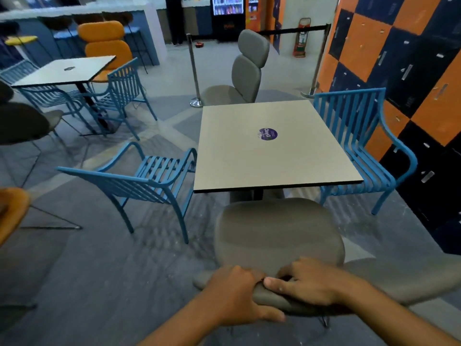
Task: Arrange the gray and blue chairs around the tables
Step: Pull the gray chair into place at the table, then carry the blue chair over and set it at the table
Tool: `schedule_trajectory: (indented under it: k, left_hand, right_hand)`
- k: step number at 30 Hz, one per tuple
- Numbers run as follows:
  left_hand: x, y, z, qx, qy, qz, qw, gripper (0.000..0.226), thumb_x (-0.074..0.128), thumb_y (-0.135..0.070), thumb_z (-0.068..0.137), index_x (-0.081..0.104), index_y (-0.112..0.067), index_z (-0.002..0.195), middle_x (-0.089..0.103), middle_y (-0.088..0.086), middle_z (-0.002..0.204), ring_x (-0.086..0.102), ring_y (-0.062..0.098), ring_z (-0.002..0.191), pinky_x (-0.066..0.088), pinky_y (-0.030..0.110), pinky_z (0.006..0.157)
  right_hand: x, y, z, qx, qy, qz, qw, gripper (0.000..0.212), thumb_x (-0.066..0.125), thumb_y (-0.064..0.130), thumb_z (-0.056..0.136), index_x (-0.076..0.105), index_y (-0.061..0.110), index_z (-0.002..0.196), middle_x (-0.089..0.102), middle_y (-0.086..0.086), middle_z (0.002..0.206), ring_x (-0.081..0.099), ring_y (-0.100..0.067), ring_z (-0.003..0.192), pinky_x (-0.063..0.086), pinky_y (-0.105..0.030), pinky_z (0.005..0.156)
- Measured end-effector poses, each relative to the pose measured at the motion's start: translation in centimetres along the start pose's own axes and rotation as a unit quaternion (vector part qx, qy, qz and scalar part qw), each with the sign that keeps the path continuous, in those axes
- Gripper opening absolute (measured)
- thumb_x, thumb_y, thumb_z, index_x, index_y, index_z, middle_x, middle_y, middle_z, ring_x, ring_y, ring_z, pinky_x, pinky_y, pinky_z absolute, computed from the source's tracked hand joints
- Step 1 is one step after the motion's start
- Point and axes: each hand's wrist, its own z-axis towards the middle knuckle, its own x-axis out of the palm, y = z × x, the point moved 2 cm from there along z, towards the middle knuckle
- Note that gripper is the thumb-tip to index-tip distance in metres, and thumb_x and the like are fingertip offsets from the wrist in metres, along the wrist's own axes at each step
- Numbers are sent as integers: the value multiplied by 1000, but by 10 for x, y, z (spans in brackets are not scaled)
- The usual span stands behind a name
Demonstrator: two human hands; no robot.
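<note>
A gray padded chair (277, 233) stands right in front of me, its seat facing the near edge of a square white table (269, 156). My left hand (237, 293) and my right hand (309, 280) both grip the top of its backrest, side by side. A second gray chair (247, 71) sits at the table's far side. One blue slatted metal chair (144, 176) stands at the table's left, another blue chair (361, 141) at its right.
A second white table (67, 71) at the back left has blue chairs (122, 88) and an orange chair (107, 43) around it. Stanchion posts (194, 71) with a belt stand behind. Orange and dark lockers (399, 58) line the right wall. An orange seat (12, 211) is at far left.
</note>
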Motion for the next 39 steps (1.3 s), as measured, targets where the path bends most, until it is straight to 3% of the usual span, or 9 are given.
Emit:
schedule_trajectory:
  k: [6,8,10,13,17,22,25,30,39]
  left_hand:
    - [-22,59,-36,-7,-27,-22,999,72,57,-93,70,61,-31,106,68,-6,98,63,21,90,40,35,68]
    - [-30,86,-46,-8,-24,-40,999,69,57,-91,71,62,-33,107,69,-7,97,64,19,90,45,35,68]
    - [-36,112,-56,-17,-27,-46,998,67,56,-89,75,64,-35,114,72,-7,105,66,18,97,53,37,77]
    - [-46,168,-75,-40,-41,-71,996,68,58,-84,80,63,-39,131,70,-11,127,63,12,115,53,36,95]
    - [-62,253,-101,-55,-45,-85,994,63,56,-78,87,64,-37,133,68,-16,129,62,6,117,53,34,98]
    - [-79,340,-123,-93,-58,-89,990,50,59,-70,92,66,-38,130,69,-17,123,62,2,112,52,27,95]
    - [-85,385,-128,-113,-68,-94,987,46,60,-66,93,68,-37,128,70,-17,120,62,0,108,51,23,92]
    - [-105,445,-111,-150,-105,-109,977,43,63,-63,93,71,-34,124,72,-17,117,64,-3,105,48,17,85]
    - [-175,558,-31,-234,-198,-115,945,42,69,-49,94,68,-28,130,71,-7,127,65,12,117,56,40,99]
  right_hand:
    - [3,61,56,6,40,22,999,85,27,104,70,68,42,109,74,14,99,64,-5,87,51,-33,80]
    - [7,83,77,10,45,22,999,84,30,105,68,69,42,110,74,15,102,64,-5,89,49,-28,76]
    - [9,100,92,22,48,23,998,85,34,104,67,71,42,111,75,14,107,64,-5,93,49,-26,79]
    - [9,128,122,46,59,13,997,85,38,102,69,73,38,113,75,13,108,66,-3,94,52,-26,83]
    - [11,167,168,59,67,16,996,83,45,93,77,73,27,119,75,8,113,68,-8,101,54,-31,90]
    - [23,202,223,64,63,16,996,72,52,84,83,70,29,125,73,9,120,66,-7,106,47,-21,83]
    - [31,224,259,64,69,13,996,71,50,83,83,69,30,126,72,12,120,65,-8,108,52,-26,90]
    - [29,252,323,49,39,5,998,76,42,82,77,70,29,123,73,9,119,67,-11,104,54,-32,88]
    - [-14,278,480,-4,-75,-13,997,63,49,67,91,53,29,140,60,2,140,57,-19,124,50,-39,99]
